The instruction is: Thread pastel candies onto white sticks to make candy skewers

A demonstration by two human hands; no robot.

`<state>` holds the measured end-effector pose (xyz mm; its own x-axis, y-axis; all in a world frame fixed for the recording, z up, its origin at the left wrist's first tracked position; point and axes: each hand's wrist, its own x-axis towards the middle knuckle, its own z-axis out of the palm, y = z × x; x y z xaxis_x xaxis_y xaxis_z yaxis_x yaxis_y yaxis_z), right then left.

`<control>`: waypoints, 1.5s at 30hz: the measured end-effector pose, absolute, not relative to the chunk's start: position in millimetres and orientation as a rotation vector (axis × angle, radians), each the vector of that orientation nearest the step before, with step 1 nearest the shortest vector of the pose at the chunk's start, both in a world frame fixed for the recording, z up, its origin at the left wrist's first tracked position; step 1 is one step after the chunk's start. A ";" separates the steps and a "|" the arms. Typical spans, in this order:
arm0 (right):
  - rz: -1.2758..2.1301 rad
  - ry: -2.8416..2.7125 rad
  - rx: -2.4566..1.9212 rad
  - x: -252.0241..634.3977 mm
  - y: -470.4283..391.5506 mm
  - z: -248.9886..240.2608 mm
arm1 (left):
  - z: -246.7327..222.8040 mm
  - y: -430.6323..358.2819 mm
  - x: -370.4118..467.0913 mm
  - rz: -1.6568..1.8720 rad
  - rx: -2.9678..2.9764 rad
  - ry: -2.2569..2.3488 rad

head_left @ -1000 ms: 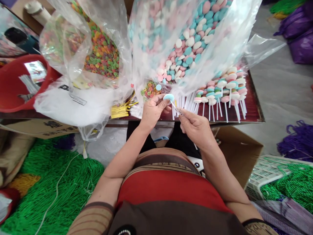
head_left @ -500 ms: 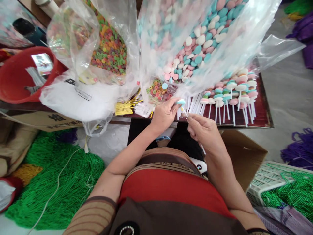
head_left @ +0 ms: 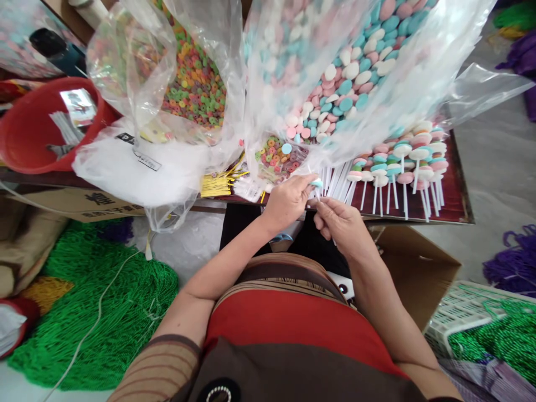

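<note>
Between its thumb and fingers my left hand (head_left: 290, 202) pinches blue and white candy (head_left: 317, 183). My right hand (head_left: 341, 220) is closed on a thin white stick, whose upper end meets the underside of the candy. Behind my hands lie loose white sticks (head_left: 335, 181) at the table's front edge. Finished-looking candy skewers (head_left: 402, 162) in pink, white and blue lie to the right. A small bag of ring candies (head_left: 274, 156) sits just beyond my left hand, with a blue disc candy (head_left: 286, 148) on it.
Large open bags hold pastel candies (head_left: 335, 95) and ring candies (head_left: 196, 84). Yellow ties (head_left: 215, 186) lie at the front edge. A red bucket (head_left: 25, 162) stands left, a cardboard box (head_left: 419, 273) and a white crate (head_left: 444, 312) at lower right.
My two hands have come closer together around the candy and stick. The right hand has moved a little left in the view, and less of the stick shows between the hands.
</note>
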<state>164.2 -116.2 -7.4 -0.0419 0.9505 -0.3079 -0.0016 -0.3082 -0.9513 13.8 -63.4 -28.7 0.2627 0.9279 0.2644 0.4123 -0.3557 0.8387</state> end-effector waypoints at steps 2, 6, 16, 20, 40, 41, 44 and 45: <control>1.400 -1.078 -1.422 162.3 -116.4 -11.2 | -32.5 -66.6 16.5 1.008 1.967 1.177; 1.365 -0.988 -1.359 158.8 -112.9 -20.0 | -29.4 -66.8 12.8 0.954 2.144 1.066; 1.417 -0.831 -1.237 164.0 -111.9 -12.6 | -19.8 19.9 -50.1 0.585 2.326 1.818; 1.413 -0.829 -1.243 162.9 -113.6 -14.9 | -29.9 22.1 -50.6 0.462 2.399 1.856; 1.421 -1.259 -1.337 142.9 -103.5 1.2 | -10.6 -10.5 -32.6 1.157 0.909 1.037; 1.415 -1.275 -1.347 142.4 -103.4 1.2 | -9.1 -13.4 -30.3 1.156 0.881 1.005; 1.387 -1.320 -1.380 142.7 -103.4 -0.8 | -6.6 -18.1 -25.4 1.173 0.843 0.953; 1.368 -1.339 -1.391 143.3 -103.3 -1.7 | -6.4 -18.6 -24.4 1.182 0.837 0.947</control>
<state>143.3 -103.3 -1.7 -0.1218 0.9749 -0.1862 0.1655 -0.1650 -0.9723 -24.4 -18.6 -6.4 0.1120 0.9811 -0.1577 -0.3677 0.1884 0.9107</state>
